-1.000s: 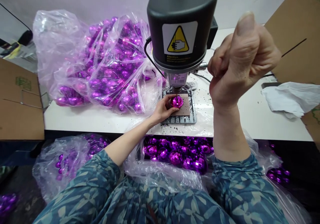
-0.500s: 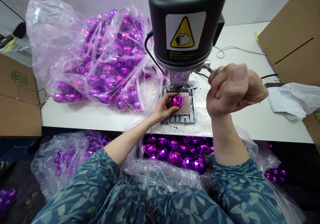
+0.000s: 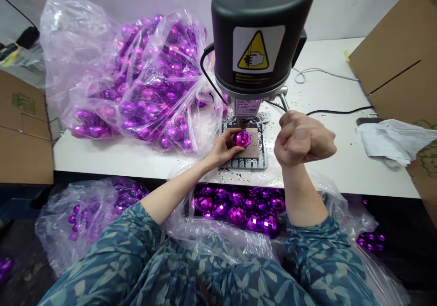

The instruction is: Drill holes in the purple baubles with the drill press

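Observation:
My left hand (image 3: 223, 149) grips a shiny magenta faceted ball (image 3: 242, 138) between thumb and fingers. The ball rests on a brown board (image 3: 251, 150) over the slotted metal base (image 3: 235, 164) of a drill press (image 3: 261, 5). Directly above the ball is the chuck (image 3: 244, 123), its tip at the ball's top. My right hand (image 3: 302, 138) is closed round the end of the machine's metal lever (image 3: 284, 101), right of the press; the fingers hide the lever's end. Dark chips lie scattered around the base.
A clear bag of purple balls (image 3: 146, 83) fills the table's left side. More balls (image 3: 237, 212) sit below the front edge in plastic. Cardboard boxes (image 3: 23, 128) (image 3: 392, 51) stand at both sides. White cloth (image 3: 392, 140) and cables (image 3: 341, 111) lie at right.
My right hand has moved down and slightly left with the lever. My left hand and the ball have stayed in place. The view has shifted slightly.

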The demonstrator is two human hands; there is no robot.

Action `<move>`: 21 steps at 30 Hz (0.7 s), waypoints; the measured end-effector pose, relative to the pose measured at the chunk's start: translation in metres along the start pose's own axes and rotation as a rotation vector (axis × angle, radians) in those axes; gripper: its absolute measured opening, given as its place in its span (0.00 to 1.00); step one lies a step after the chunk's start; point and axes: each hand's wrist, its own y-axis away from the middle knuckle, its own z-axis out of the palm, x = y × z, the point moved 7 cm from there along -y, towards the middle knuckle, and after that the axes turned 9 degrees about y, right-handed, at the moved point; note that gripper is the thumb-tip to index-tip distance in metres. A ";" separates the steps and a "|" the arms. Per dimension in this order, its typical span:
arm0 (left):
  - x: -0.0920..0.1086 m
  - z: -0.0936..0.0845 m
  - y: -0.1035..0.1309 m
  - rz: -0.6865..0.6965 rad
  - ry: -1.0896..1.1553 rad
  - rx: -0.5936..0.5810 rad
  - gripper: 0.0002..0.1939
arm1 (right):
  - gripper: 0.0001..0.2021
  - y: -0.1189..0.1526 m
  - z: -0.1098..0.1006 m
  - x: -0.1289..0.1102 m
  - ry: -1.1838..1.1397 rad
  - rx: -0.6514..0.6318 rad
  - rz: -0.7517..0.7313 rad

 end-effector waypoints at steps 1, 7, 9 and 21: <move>0.000 0.000 0.000 -0.003 -0.005 0.003 0.30 | 0.27 0.000 0.000 -0.001 -0.018 0.002 0.006; 0.004 -0.003 0.000 -0.036 0.018 0.037 0.30 | 0.30 -0.039 0.019 0.013 0.073 0.055 0.352; 0.013 -0.009 0.009 -0.029 -0.035 0.131 0.28 | 0.29 -0.056 0.030 0.021 0.055 0.027 0.423; 0.059 0.101 0.138 0.225 -0.198 -0.679 0.22 | 0.28 -0.062 0.037 0.037 -0.093 -0.016 0.454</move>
